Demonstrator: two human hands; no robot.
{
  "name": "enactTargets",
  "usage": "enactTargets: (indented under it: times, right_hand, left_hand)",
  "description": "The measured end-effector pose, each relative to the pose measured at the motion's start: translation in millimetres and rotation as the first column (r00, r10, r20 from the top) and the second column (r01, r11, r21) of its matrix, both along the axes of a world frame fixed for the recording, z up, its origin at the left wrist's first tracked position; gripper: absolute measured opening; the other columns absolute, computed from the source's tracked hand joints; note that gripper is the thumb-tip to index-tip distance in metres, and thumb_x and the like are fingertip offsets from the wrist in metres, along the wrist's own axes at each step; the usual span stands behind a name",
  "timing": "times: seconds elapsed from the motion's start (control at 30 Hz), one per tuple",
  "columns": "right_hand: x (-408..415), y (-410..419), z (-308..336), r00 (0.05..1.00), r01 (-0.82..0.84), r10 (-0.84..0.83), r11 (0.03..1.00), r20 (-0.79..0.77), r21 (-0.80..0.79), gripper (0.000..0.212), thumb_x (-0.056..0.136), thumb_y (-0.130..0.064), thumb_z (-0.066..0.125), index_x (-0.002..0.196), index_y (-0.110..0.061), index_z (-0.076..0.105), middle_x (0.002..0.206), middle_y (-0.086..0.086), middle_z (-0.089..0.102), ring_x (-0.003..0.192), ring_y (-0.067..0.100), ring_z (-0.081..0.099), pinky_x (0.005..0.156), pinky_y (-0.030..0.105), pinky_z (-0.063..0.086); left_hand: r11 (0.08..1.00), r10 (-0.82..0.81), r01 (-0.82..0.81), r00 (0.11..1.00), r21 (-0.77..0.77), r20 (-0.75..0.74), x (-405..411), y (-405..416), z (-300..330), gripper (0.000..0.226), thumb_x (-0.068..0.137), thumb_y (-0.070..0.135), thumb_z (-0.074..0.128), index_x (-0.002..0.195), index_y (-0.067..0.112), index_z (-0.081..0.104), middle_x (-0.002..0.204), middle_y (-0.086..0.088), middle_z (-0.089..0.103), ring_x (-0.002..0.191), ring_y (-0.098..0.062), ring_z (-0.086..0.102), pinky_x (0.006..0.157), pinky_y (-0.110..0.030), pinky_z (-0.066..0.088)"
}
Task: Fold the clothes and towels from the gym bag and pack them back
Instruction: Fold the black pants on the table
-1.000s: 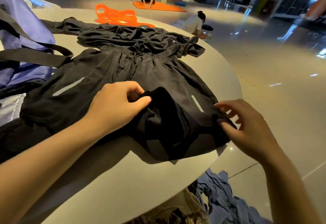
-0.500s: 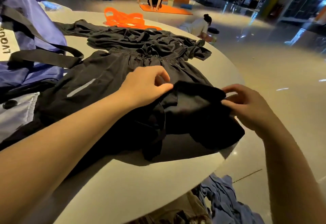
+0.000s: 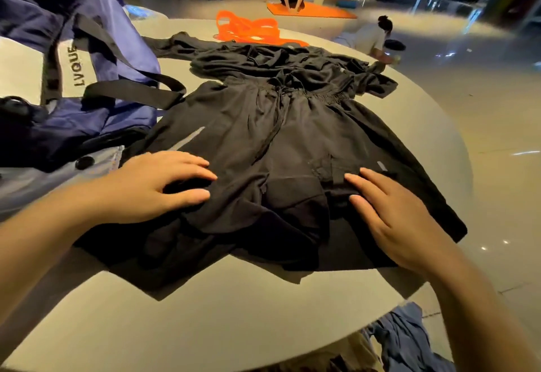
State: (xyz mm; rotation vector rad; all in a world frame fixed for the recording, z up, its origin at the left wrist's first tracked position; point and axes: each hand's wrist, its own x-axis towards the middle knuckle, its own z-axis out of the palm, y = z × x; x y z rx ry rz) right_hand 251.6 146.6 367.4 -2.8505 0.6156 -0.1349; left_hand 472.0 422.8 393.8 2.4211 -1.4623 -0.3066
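Both hands have let go of the fabric they were pinching half a second ago and now lie flat on it, and the lifted black fold has dropped back down. From where I stand, the left hand (image 3: pixel 164 187) rests palm down with fingers spread on the near left leg of the black shorts (image 3: pixel 272 149), while the right hand (image 3: pixel 392 219) presses with straight fingers on the near right leg; neither grips anything. These shorts are spread waistband-away across the round pale bench (image 3: pixel 205 322), drawstring running down the middle, a reflective stripe on each leg, the hem near the person still rumpled into dark folds between the two hands. Just beyond the waistband lies another crumpled black garment (image 3: pixel 272 61), and past that an orange strap (image 3: pixel 248 30) near the far edge. A purple gym bag (image 3: pixel 108 49) with black handles slumps at the left, touching the shorts' left side. Blue cloth (image 3: pixel 409 339) hangs below the bench's near edge. Farther off, one person crouches on an orange mat (image 3: pixel 313 11) and another lies on the shiny floor.
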Motion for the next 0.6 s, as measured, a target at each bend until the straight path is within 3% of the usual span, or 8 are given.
enactTargets:
  times: [0.1, 0.2, 0.27, 0.3, 0.37, 0.4, 0.47, 0.6]
  right_hand:
    - [1.2, -27.1, -4.7, 0.992, 0.031, -0.029, 0.999, -0.120, 0.013, 0.064, 0.088, -0.055, 0.006, 0.149, -0.040, 0.015, 0.159, -0.008, 0.016, 0.146, 0.013, 0.010, 0.118, 0.049, 0.005]
    - [9.4, -52.7, 0.0, 0.974, 0.070, -0.076, 0.997, -0.212, -0.038, 0.052, 0.098, -0.046, 0.014, 0.150, -0.039, 0.013, 0.159, -0.006, 0.015, 0.146, 0.015, 0.012, 0.117, 0.052, 0.002]
    - [10.5, -63.3, 8.0, 0.979, 0.127, -0.138, 0.989, -0.149, -0.081, 0.046, 0.102, -0.031, 0.031, 0.148, -0.033, 0.026, 0.157, -0.001, 0.025, 0.144, 0.020, 0.021, 0.117, 0.054, 0.006]
    - [6.5, -63.7, 12.1, 0.986, 0.156, -0.160, 0.984, -0.045, -0.082, 0.046, 0.099, -0.022, 0.037, 0.145, -0.027, 0.037, 0.153, 0.002, 0.033, 0.140, 0.023, 0.029, 0.116, 0.054, 0.013]
    - [-6.0, -47.1, 21.7, 0.936, 0.189, -0.182, 0.982, 0.300, 0.006, 0.043, 0.089, -0.019, 0.041, 0.130, -0.018, 0.055, 0.136, 0.005, 0.053, 0.123, 0.022, 0.047, 0.106, 0.045, 0.035]
    - [-13.3, -29.0, 26.6, 0.871, 0.174, -0.179, 0.983, 0.457, 0.053, 0.039, 0.087, -0.021, 0.042, 0.121, -0.017, 0.060, 0.124, 0.003, 0.058, 0.112, 0.017, 0.050, 0.098, 0.037, 0.041]
    - [-26.4, 17.0, 29.7, 0.796, 0.086, -0.098, 0.995, 0.598, 0.050, 0.026, 0.089, -0.026, 0.048, 0.108, -0.018, 0.063, 0.106, -0.003, 0.058, 0.100, 0.009, 0.050, 0.088, 0.030, 0.043]
    - [-34.0, 87.1, 13.5, 0.824, -0.136, 0.115, 0.991, 0.555, -0.004, 0.024, 0.087, -0.040, 0.050, 0.094, -0.023, 0.066, 0.092, -0.015, 0.056, 0.086, 0.004, 0.052, 0.074, 0.025, 0.048]
  left_hand:
    - [0.989, 0.026, -0.009, 0.993, 0.147, -0.113, -11.0, -3.8, -14.7, 0.073, 0.061, 0.095, 0.009, 0.124, 0.068, 0.031, 0.149, 0.039, 0.012, 0.140, 0.012, -0.001, 0.118, -0.048, -0.004]
    - [0.997, 0.067, -0.061, 0.983, 0.045, -0.168, -34.1, -38.5, -18.3, 0.057, 0.086, 0.075, 0.013, 0.137, 0.056, 0.029, 0.153, 0.030, 0.014, 0.143, 0.005, -0.001, 0.116, -0.049, -0.012]
    - [0.993, 0.073, -0.091, 0.976, -0.079, -0.203, -46.2, -56.2, -14.4, 0.048, 0.095, 0.055, 0.023, 0.141, 0.046, 0.034, 0.152, 0.023, 0.026, 0.142, 0.001, 0.013, 0.118, -0.043, -0.002]
    - [0.982, 0.060, -0.098, 0.973, -0.164, -0.222, -49.3, -60.2, -12.7, 0.042, 0.099, 0.046, 0.028, 0.139, 0.041, 0.040, 0.148, 0.021, 0.034, 0.138, 0.002, 0.023, 0.117, -0.032, 0.008]
    - [0.938, 0.041, -0.109, 0.978, -0.330, -0.204, -47.6, -57.2, -8.7, 0.030, 0.102, 0.034, 0.039, 0.128, 0.035, 0.053, 0.134, 0.018, 0.048, 0.124, 0.006, 0.038, 0.102, -0.004, 0.022]
    - [0.913, 0.054, -0.114, 0.986, -0.392, -0.160, -44.0, -50.4, -7.0, 0.026, 0.101, 0.034, 0.042, 0.121, 0.035, 0.058, 0.127, 0.017, 0.053, 0.118, 0.006, 0.042, 0.095, 0.001, 0.024]
    - [0.878, 0.086, -0.122, 0.991, -0.462, -0.099, -35.8, -31.0, -6.0, 0.024, 0.091, 0.041, 0.044, 0.107, 0.039, 0.062, 0.118, 0.017, 0.059, 0.110, 0.007, 0.049, 0.090, 0.001, 0.030]
    - [0.901, 0.056, -0.086, 0.995, -0.426, -0.083, -40.1, 9.0, -4.1, 0.030, 0.078, 0.057, 0.052, 0.101, 0.041, 0.064, 0.110, 0.022, 0.060, 0.108, 0.003, 0.055, 0.088, -0.011, 0.041]
